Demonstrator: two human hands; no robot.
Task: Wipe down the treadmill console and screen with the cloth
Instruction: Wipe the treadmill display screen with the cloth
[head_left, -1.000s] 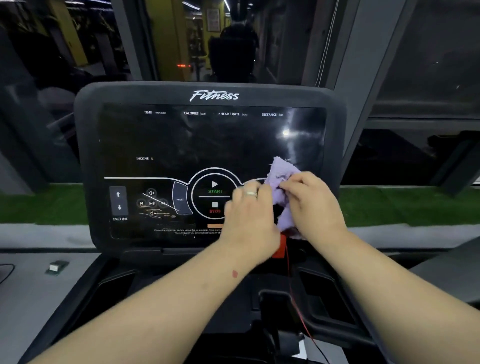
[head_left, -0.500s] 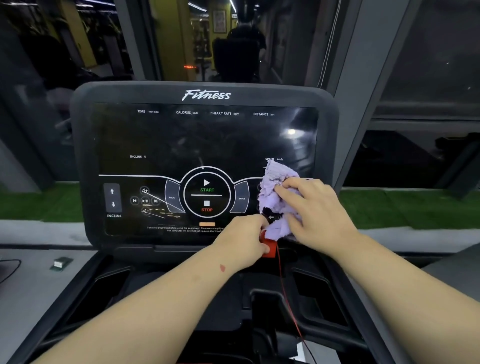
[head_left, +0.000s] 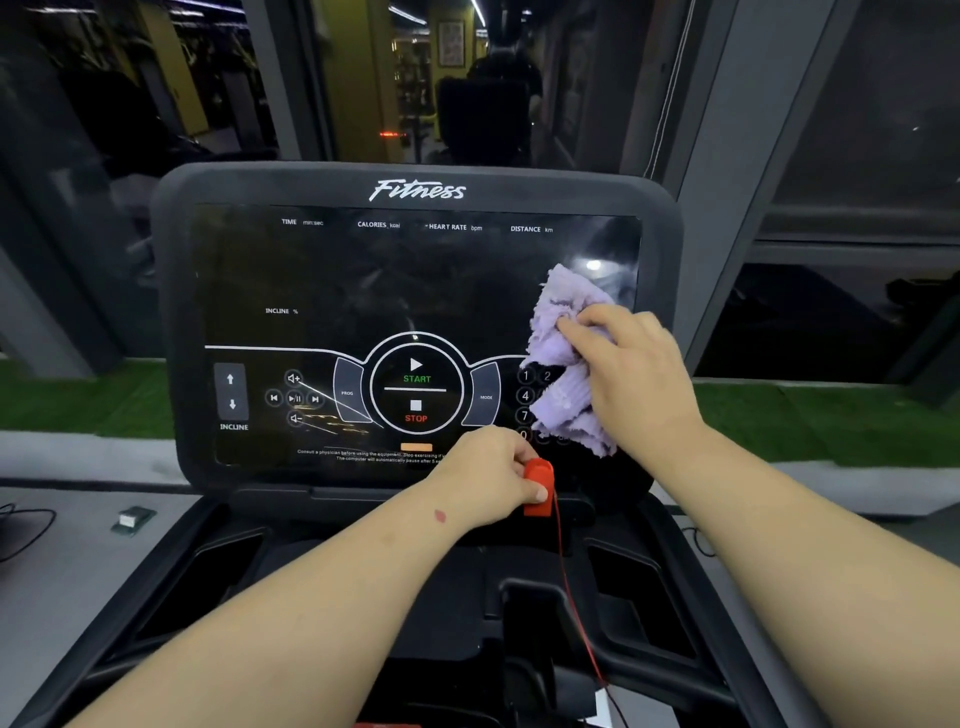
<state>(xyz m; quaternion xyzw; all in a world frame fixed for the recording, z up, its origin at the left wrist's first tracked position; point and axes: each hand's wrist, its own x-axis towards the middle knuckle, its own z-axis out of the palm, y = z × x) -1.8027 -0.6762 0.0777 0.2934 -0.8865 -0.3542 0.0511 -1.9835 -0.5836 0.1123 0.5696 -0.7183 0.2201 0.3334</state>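
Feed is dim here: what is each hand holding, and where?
Right hand grips the crumpled lilac cloth mid-bunch; left hand pinches the red plastic safety key at its top.

Dark window panes stood behind, split by grey frame posts, their glass reflecting a dim gym with yellow columns and ceiling strip lights. A strip of green artificial turf ran along the sill, bordered by a grey ledge.

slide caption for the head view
Right hand presses purple cloth on treadmill screen; left hand holds red safety key.
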